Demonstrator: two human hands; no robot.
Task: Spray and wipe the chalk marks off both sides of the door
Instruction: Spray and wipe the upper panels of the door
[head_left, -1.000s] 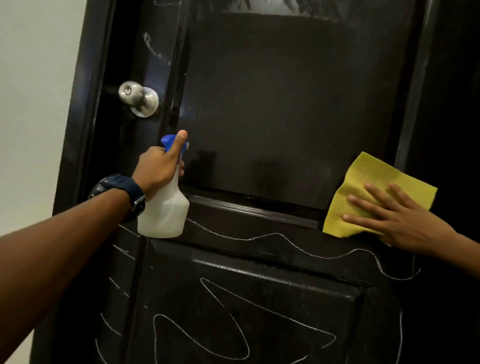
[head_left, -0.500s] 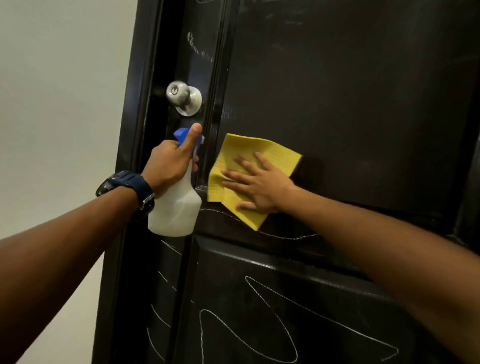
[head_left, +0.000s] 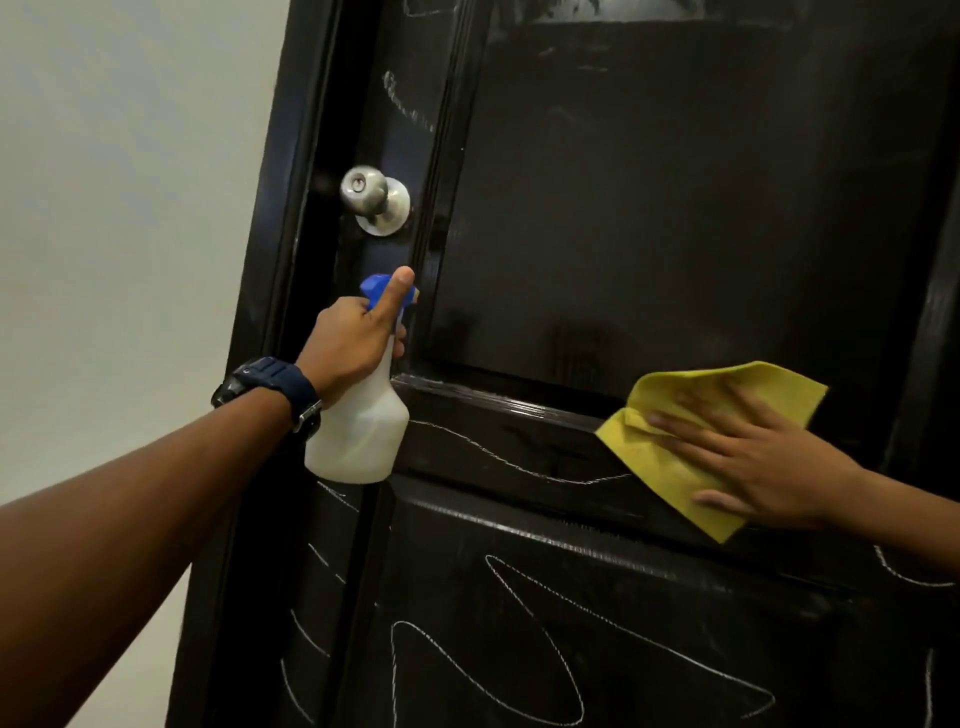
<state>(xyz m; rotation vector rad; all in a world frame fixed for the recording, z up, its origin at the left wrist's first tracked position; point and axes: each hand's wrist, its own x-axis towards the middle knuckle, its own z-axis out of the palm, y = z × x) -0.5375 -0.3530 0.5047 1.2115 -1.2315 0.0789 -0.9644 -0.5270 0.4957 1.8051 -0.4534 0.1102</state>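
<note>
A black panelled door (head_left: 649, 208) fills the view. White chalk lines (head_left: 545, 613) loop over its lower panel and the rail between the panels; faint smears remain near the top. My left hand (head_left: 353, 338) grips a white spray bottle (head_left: 358, 436) with a blue head, held close to the door below the knob, thumb up over the head. My right hand (head_left: 748, 457) lies flat with fingers spread, pressing a yellow cloth (head_left: 665, 452) against the rail at the right, over a chalk line.
A silver round doorknob (head_left: 371, 200) sticks out at the door's left stile, just above the bottle. A pale wall (head_left: 130, 208) runs along the left of the door edge. A dark watch sits on my left wrist.
My right hand has swept the yellow cloth from beside the bottle out to the right along the rail. The left hand and bottle have stayed below the knob.
</note>
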